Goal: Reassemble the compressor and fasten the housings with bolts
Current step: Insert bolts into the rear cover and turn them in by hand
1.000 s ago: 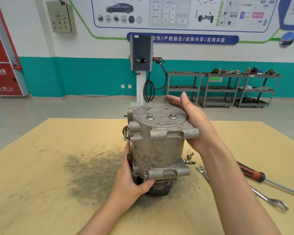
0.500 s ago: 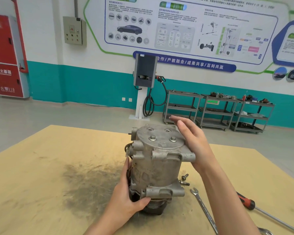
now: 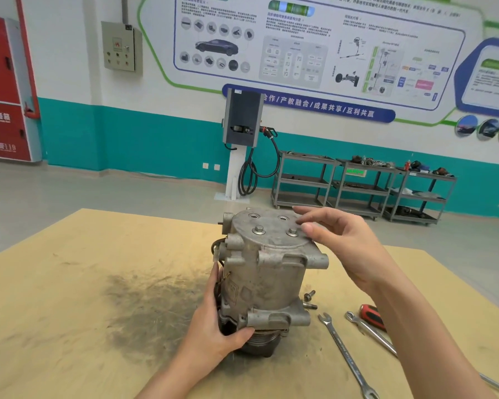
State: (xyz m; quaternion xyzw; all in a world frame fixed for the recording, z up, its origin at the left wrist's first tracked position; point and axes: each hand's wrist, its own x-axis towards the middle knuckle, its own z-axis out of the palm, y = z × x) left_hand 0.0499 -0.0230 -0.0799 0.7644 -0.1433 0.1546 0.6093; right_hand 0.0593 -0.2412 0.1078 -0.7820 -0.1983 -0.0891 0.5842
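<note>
The grey metal compressor (image 3: 267, 279) stands upright on the wooden table (image 3: 69, 283), pulley end down. Two bolts (image 3: 259, 230) sit in its round top cover, and two other holes there stand empty. My left hand (image 3: 213, 326) grips the lower housing from the left, thumb under the front mounting lug. My right hand (image 3: 337, 240) hovers at the cover's right rim with fingers straight, fingertips near the right bolt; whether they touch is unclear. Two loose bolts (image 3: 309, 300) lie on the table just right of the compressor.
A combination wrench (image 3: 346, 355), a second wrench (image 3: 369, 332) and a red-handled screwdriver (image 3: 372, 315) lie to the right on the table. A dark greasy smear (image 3: 144, 306) marks the board left of the compressor. Tool carts (image 3: 357, 188) and a charging post (image 3: 242, 145) stand far behind.
The camera has tilted up. My right hand has let go of the upper housing's right side and lifted to the top cover with fingers straightened. The left hand keeps its grip.
</note>
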